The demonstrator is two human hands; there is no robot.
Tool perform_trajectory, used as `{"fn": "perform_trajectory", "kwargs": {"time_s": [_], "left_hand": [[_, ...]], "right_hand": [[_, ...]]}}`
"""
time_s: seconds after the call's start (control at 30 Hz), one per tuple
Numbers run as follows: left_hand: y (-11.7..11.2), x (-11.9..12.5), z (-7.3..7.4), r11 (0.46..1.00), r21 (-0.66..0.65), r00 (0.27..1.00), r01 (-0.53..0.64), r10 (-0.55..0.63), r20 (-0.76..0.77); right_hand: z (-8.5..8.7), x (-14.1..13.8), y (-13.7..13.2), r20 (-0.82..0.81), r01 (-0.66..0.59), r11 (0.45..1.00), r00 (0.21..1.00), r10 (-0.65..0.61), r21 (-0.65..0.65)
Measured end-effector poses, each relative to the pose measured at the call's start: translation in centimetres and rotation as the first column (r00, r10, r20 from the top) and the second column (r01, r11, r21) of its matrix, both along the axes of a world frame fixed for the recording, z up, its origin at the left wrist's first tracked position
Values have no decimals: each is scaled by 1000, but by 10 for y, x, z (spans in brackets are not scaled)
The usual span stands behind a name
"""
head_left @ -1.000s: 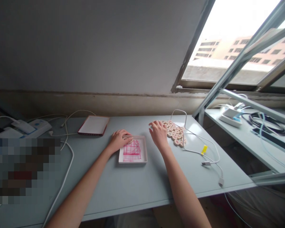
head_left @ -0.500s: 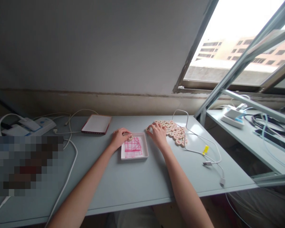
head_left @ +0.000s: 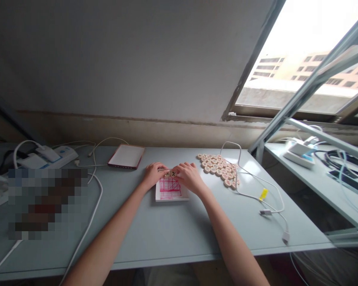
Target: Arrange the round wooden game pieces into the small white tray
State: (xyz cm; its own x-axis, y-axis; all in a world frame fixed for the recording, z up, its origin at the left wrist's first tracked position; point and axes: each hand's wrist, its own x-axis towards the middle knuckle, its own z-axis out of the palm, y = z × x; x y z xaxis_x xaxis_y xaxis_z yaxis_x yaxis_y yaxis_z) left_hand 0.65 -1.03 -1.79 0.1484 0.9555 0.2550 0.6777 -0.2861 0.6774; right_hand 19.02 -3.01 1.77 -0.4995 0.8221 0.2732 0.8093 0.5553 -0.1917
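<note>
A shallow white square box (head_left: 172, 200), with pink scribbled lines on its bottom, lies in front of me on the table. My left hand (head_left: 154, 176) is closed at its far left corner, fingers around a round wooden Chinese chess piece (head_left: 167, 174). Over the far right part of the box, my right hand (head_left: 189, 178) is closed on a second Chinese chess piece (head_left: 173, 173). The two pieces sit side by side along the far wall; my fingers partly cover both. To the right lies a flat cluster of several more Chinese chess pieces (head_left: 219, 167).
A red-edged box lid (head_left: 127, 156) lies at the back left. White cables (head_left: 253, 176) with a yellow tag (head_left: 263, 194) curl across the right side. A power strip (head_left: 58, 157) and another cable (head_left: 91, 214) lie left, beside a blurred-out patch. A metal frame (head_left: 274, 127) stands right.
My right hand has moved left from the edge of the cluster to the box, carrying a Chinese chess piece. My left hand stays at the box's far left corner.
</note>
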Motion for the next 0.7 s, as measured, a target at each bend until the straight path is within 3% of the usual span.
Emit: {"fn": "perform_trajectory", "kwargs": {"time_s": [0.37,0.47,0.6,0.7], "left_hand": [[1,-1,-4,1000,22,1000,8,-8,-15],[1,-1,-3,1000,30,1000,7,-6,-20],[-1,0,1,1000,20,1000,-4,5,-24],[-2,1,3,1000,11,1000,-7,7,-21]], "right_hand": [[0,2,2,-34,-5,1000,999,5,19],[-3,13,9,-98,154,979,985,-142,131],[-19,38,25,-103,466,848,885,-455,255],[-35,52,35,-30,528,811,842,-538,252]]}}
